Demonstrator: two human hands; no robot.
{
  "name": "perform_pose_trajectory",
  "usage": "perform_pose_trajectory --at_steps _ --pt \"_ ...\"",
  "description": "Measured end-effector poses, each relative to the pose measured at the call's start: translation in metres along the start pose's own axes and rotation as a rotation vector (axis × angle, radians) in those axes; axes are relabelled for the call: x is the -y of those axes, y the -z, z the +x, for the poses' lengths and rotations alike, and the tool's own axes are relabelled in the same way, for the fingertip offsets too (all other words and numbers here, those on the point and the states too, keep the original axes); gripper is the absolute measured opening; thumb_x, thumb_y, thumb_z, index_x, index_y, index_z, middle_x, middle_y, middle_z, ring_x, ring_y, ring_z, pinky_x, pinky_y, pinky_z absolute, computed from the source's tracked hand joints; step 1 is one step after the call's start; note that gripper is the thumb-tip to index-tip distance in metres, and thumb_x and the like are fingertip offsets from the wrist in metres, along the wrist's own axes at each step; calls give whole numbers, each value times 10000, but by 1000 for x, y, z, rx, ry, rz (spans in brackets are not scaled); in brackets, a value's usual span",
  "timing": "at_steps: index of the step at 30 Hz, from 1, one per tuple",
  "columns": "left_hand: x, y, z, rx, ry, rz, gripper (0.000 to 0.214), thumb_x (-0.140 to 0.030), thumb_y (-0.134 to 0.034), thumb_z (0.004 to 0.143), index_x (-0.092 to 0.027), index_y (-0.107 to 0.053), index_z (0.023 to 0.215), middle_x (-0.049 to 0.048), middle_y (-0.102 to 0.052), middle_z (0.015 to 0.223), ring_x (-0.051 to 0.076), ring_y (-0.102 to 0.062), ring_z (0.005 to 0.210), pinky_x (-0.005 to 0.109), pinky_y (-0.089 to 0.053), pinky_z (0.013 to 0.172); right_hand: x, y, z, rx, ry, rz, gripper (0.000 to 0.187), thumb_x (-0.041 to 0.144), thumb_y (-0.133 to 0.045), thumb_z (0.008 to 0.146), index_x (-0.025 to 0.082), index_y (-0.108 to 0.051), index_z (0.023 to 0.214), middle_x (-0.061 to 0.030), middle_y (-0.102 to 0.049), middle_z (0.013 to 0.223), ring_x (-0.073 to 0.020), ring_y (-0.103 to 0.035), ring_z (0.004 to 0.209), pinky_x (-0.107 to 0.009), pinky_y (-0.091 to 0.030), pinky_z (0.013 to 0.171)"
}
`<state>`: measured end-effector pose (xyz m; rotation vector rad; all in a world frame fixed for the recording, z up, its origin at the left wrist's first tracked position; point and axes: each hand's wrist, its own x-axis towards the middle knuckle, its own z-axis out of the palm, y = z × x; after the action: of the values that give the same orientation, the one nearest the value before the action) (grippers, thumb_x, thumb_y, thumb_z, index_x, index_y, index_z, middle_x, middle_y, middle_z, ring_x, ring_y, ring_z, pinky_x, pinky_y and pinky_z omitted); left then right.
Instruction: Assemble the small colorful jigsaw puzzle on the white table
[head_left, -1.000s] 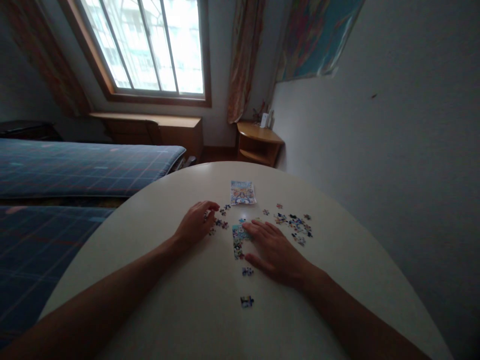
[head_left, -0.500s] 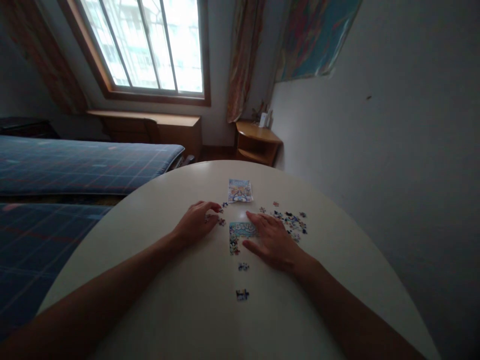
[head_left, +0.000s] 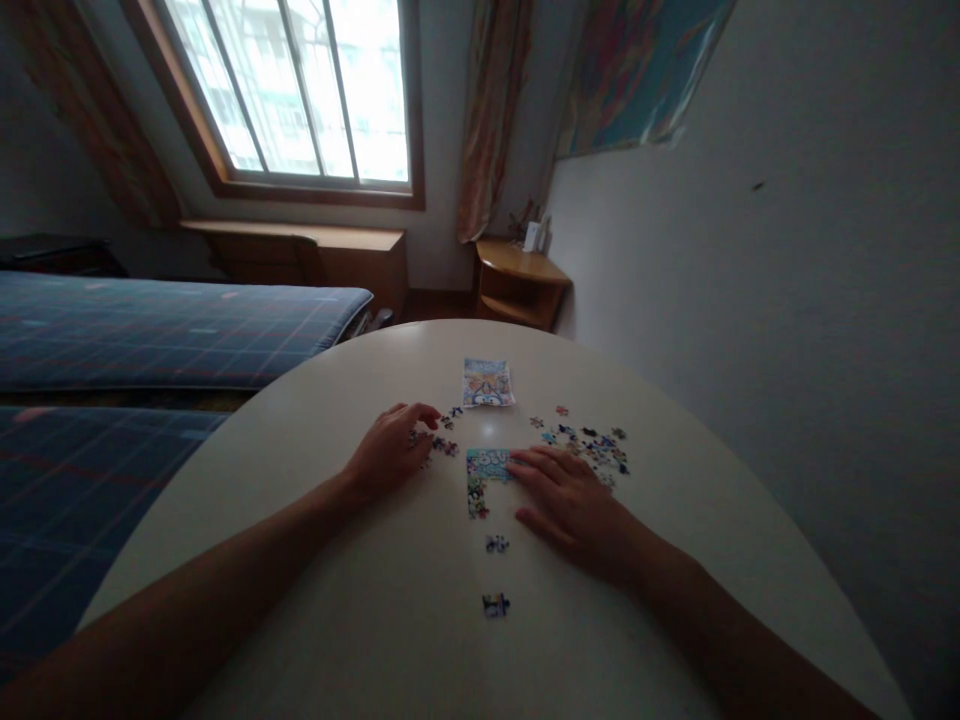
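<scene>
My left hand [head_left: 391, 447] rests on the table beside a small group of jigsaw pieces [head_left: 445, 447]. Its thumb and index finger are apart, with some pieces close to the fingertips and partly hidden under the hand. My right hand [head_left: 571, 502] lies flat with fingers stretched out, the tips over the right end of a partly joined puzzle [head_left: 480, 466]. That puzzle forms an L shape, a lettered top strip and a left edge. Nearer to me lie two small joined bits, one puzzle bit [head_left: 496, 544] above another puzzle bit [head_left: 495, 605].
A picture card or packet [head_left: 487, 383] lies beyond the puzzle. Several loose pieces [head_left: 600, 445] are scattered to the right, past my right hand. The round white table [head_left: 360, 620] has a blue plaid mattress [head_left: 180, 330] to its left and a wall [head_left: 795, 330] on its right.
My right hand has shifted right and slightly toward me, uncovering more of the puzzle's lettered strip. My left hand stays nearly in place by its pieces. The view has shifted slightly.
</scene>
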<state>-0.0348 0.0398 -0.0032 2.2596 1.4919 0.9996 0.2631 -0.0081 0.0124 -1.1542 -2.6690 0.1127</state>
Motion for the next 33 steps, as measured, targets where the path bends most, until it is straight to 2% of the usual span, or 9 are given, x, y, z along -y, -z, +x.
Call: perform_pose_trajectory --at_steps 4,9,14,17,18,20,22,26,33 --pt "5 -2 0 -38 65 -34 216 -175 -504 831 -208 -608 1017 39 -724 922 213 -682 862 385 -550 817 1 2 1 43 -28 -3 516 477 -412 1009 221 -472 1453 -80 -505 1494 -294 -393 1398 -517 -323 1149" --pt "10 -6 4 -65 134 -77 231 -176 -447 880 -188 -590 1062 47 -739 944 174 -711 822 319 -569 757 -5 1 3 96 -81 -7 575 518 -392 1006 218 -416 1496 -70 -442 1545 -306 -369 1418 -533 -311 1154" --pt "8 8 6 -72 161 -13 219 -220 -471 897 -178 -607 1063 64 -740 946 196 -697 893 359 -542 853 -8 -1 1 93 -76 26 567 510 -404 998 234 -401 1493 -75 -408 1566 -293 -356 1434 -522 -332 1149" --pt "-1 27 -1 -21 135 95 167 -282 -591 841 -185 -662 958 84 -716 962 258 -656 932 421 -504 879 -15 -4 -2 27 -59 23 491 417 -374 1014 251 -398 1476 -74 -428 1551 -262 -356 1437 -504 -325 1158" --pt "-4 33 -4 40 129 205 185 -305 -588 852 -191 -666 974 82 -710 972 264 -650 923 419 -503 855 -18 -6 -4 -6 -55 16 470 380 -367 1015 255 -399 1467 -74 -438 1542 -252 -359 1435 -496 -322 1161" --pt "-12 43 -10 145 178 350 205 -327 -593 865 -205 -669 1011 71 -704 970 259 -651 895 381 -504 773 -26 -10 -7 -62 -54 -4 454 319 -365 1002 251 -398 1450 -83 -447 1530 -241 -372 1427 -485 -329 1157" --pt "-17 48 -13 217 218 398 196 -337 -591 877 -225 -670 1017 51 -705 948 234 -657 838 336 -488 709 -35 -14 -10 -107 -80 -34 444 275 -357 983 244 -411 1423 -96 -458 1515 -241 -393 1415 -478 -352 1140" --pt "-21 49 -13 279 263 421 142 -300 -586 887 -241 -688 967 27 -709 902 206 -660 783 304 -464 684 -50 -22 -14 -168 -164 -111 403 265 -347 965 235 -470 1348 -110 -520 1454 -263 -454 1368 -494 -386 1099" --pt "-16 46 -9 290 284 439 140 -263 -580 897 -254 -711 945 22 -722 947 198 -663 782 289 -447 661 -63 -22 -9 -311 -246 -172 297 218 -367 934 222 -538 1177 -113 -604 1351 -280 -555 1250 -496 -427 1018"
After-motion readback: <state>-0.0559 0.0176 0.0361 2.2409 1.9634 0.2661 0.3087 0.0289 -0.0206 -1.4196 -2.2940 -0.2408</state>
